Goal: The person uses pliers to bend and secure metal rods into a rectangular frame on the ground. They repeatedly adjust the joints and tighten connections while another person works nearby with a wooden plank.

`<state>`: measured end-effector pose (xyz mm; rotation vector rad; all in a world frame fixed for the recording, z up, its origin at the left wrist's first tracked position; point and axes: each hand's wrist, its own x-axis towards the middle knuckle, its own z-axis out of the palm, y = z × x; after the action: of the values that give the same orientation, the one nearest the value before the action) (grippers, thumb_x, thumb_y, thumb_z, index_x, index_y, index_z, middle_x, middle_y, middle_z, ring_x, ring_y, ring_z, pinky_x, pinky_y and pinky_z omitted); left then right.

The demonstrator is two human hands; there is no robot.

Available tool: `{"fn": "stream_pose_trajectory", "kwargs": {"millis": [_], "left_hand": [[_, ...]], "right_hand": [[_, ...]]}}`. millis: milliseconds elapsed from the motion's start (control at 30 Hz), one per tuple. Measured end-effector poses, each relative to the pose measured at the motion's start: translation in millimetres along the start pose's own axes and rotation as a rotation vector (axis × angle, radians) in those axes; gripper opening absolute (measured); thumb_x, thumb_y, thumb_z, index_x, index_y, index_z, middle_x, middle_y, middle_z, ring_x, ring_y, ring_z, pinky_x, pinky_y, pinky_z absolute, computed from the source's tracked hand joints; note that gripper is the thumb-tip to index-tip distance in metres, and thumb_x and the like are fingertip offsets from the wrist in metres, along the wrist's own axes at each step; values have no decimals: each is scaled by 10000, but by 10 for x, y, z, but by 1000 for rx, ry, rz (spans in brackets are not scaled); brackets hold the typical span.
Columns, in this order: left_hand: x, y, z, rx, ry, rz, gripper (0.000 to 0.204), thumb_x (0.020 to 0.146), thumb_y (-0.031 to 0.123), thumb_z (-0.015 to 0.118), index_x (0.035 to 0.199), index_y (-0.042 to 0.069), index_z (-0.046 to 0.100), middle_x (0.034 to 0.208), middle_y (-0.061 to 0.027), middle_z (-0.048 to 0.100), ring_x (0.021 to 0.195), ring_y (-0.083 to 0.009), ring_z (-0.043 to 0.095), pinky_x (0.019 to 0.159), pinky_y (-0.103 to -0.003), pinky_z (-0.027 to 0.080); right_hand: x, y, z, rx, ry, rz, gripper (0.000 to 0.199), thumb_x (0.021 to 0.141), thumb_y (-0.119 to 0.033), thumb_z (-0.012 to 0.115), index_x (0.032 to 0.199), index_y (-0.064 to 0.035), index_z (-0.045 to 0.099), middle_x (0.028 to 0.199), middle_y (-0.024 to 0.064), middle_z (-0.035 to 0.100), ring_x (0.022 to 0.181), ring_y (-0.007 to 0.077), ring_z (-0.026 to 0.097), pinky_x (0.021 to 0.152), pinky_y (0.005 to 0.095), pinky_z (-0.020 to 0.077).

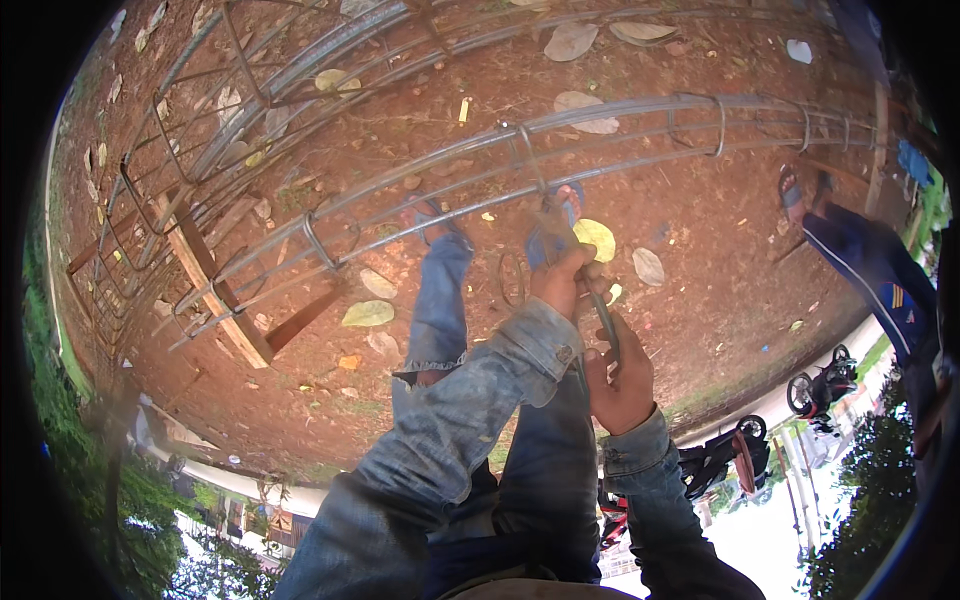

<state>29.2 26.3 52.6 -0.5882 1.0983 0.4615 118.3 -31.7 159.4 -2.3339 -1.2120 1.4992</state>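
Note:
In front of my legs, both hands are together. My left hand (pixel 560 284) is closed around the upper part of a slim dark curved bar (pixel 606 322), perhaps a tool handle; its exact kind does not show. Lower down, my right hand (pixel 622 384) has its fingers bent around the same bar. A thin wire loop (pixel 511 279) shows beside my left hand. Just beyond my hands, a long steel rebar cage (pixel 440 214) with square stirrups (pixel 527 155) runs across the view, above the ground.
A wooden plank (pixel 213 285) supports the cage's left end. More rebar cages (pixel 290 62) stand at upper left. Another person's leg (pixel 858 258) is at the right. Dry leaves (pixel 369 313) lie on the red soil (pixel 700 240). Motorbikes (pixel 728 452) stand at lower right.

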Motion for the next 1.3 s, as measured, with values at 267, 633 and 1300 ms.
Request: {"fn": "stream_pose_trajectory", "kwargs": {"millis": [267,633,1300], "left_hand": [[434,-380,703,-295,186,411,292,792,36,596,1052,92,475,700,-42,486,572,-140,498,520,-335,458],[747,-398,894,-203,302,622,310,773,139,698,898,6,448,780,-63,526,645,-126,507,593,-252,439],[-77,-156,-204,133,-264,89,208,777,180,690,841,10,587,691,-54,574,618,-132,551,552,-299,457]], "right_hand": [[640,458,-602,-804,43,-162,510,682,-76,630,1163,-22,470,1069,159,511,1021,341,495,820,429,401],[1538,916,-876,-636,-81,-449,267,699,-8,591,958,-24,527,854,200,570,800,404,557,657,435,453],[167,943,320,1674,-1235,655,293,841,-243,598,1008,-13,530,787,73,521,684,222,543,586,383,445]]}}
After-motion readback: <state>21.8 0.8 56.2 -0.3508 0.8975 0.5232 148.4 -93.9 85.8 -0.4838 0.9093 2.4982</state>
